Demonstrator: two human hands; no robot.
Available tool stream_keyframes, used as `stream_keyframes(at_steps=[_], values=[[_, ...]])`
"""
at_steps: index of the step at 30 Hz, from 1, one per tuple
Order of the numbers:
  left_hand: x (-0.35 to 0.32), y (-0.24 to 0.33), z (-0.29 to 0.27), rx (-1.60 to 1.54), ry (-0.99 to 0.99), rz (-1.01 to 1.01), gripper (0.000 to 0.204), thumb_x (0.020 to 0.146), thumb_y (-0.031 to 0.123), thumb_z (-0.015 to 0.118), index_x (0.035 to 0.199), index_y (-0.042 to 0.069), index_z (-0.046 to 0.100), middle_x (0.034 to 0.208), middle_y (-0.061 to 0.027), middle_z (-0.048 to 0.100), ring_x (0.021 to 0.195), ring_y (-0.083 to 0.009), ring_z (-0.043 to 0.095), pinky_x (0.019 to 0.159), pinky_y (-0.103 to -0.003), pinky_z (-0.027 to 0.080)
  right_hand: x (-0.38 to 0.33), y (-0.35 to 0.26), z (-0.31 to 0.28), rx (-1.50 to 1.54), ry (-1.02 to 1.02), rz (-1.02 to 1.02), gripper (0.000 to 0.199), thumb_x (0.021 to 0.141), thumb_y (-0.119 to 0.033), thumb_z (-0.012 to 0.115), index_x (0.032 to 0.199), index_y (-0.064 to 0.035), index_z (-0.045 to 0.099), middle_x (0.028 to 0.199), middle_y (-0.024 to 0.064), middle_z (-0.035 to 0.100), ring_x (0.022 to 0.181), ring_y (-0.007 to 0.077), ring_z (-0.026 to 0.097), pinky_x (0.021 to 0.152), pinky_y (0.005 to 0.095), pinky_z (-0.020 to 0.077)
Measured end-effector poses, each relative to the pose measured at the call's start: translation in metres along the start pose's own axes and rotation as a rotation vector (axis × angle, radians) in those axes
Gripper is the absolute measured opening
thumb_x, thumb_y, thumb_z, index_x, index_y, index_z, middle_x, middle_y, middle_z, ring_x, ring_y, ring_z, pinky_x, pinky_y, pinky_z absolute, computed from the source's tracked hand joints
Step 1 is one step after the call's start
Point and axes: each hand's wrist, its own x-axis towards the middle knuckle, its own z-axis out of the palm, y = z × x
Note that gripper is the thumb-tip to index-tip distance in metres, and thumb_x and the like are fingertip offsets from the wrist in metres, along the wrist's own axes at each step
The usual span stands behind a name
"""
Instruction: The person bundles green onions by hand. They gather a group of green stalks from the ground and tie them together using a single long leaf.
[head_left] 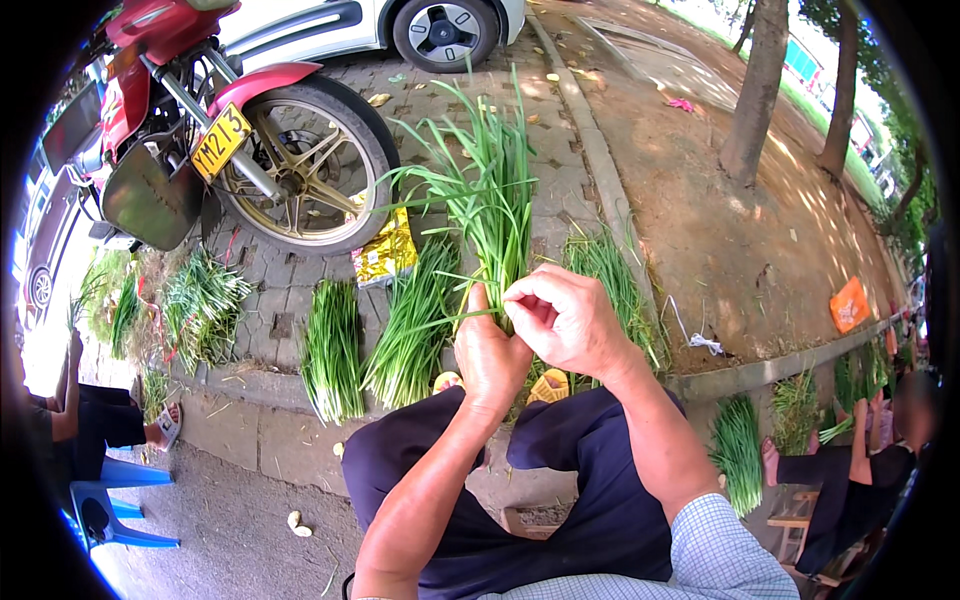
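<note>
A: Where is your green bunch (492,205), and how are your fingers set on it?

B: It stands upright in front of you, above your knees, leaves fanning out at the top. Your left hand (490,360) has its fingers wrapped round the lower stalks, clamped on them. Your right hand (575,320) is just beside, curled, thumb and forefinger together against the stalks. Whether a single leaf is pinched between those two, I cannot tell.

A: And how far along are you, would you say?

B: Partway, I'd judge. On the paving (275,325) ahead of you, the left bundle (333,350) and the middle bundle (415,335) lie side by side with their stalks fairly even, so those two look finished with. I can see no tie on either.

A: What looks undone?

B: The one you're gripping, for a start: a few leaves stick out sideways from it, and it isn't laid down. The right bundle (605,275) is partly hidden behind your right hand and arm, so its state is hard to judge. Farther left, the messy heap (205,300) looks less orderly than your two neat bundles; whether it's part of your share, nothing here tells you.
</note>
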Motion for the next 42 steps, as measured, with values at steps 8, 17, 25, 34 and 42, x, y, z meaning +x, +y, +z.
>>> stream_keyframes(at_steps=[8,17,25,34,42], values=[[0.000,0.002,-0.004,0.183,-0.038,0.025,0.041,0.076,0.019,0.069,0.105,0.000,0.048,0.080,-0.0205,0.062,0.074,-0.0405,0.061,0.062,-0.047,0.047,-0.001,-0.001,0.003,0.019,-0.018,0.028,0.013,0.076,-0.011,0.069,0.084,-0.0067,0.061,0.068,0.0051,0.062,0.057,0.0178,0.063,0.052,0.0293,0.0495],[-0.003,0.006,-0.002,0.229,0.011,0.034,0.050,0.076,0.009,0.066,0.120,-0.002,0.045,0.092,-0.0240,0.062,0.083,-0.0421,0.061,0.068,-0.048,0.048,0.005,0.004,-0.005,0.712,0.188,0.663,0.011,0.085,-0.011,0.063,0.086,-0.0020,0.056,0.068,0.0037,0.059,0.049,0.0070,0.054,0.042,0.0215,0.0457],[-0.004,0.002,-0.002,0.304,-0.007,0.053,0.049,0.077,0.012,0.064,0.121,-0.001,0.045,0.096,-0.0230,0.062,0.081,-0.0415,0.062,0.067,-0.048,0.049,0.005,-0.001,-0.003,0.353,0.103,0.159,0.018,0.084,-0.007,0.065,0.101,-0.0002,0.063,0.070,-0.0002,0.059,0.055,0.0025,0.050,0.047,0.0199,0.0407],[-0.007,0.009,-0.003,0.290,-0.033,0.082,0.044,0.079,0.010,0.061,0.120,0.007,0.047,0.094,-0.0200,0.062,0.076,-0.0416,0.062,0.062,-0.049,0.049,0.012,0.002,0.008,-0.123,0.139,0.107,0.019,0.076,-0.007,0.067,0.094,-0.0051,0.064,0.053,0.0067,0.055,0.044,0.0179,0.053,0.045,0.0311,0.0421],[-0.008,0.002,-0.001,0.328,-0.045,0.142,0.058,0.075,0.006,0.062,0.130,0.006,0.040,0.098,-0.0204,0.060,0.074,-0.0400,0.063,0.062,-0.049,0.050,0.009,0.002,0.008,-0.195,0.293,0.170,0.014,0.076,-0.011,0.065,0.090,-0.0080,0.064,0.069,0.0062,0.062,0.054,0.0214,0.062,0.050,0.0317,0.0486]])
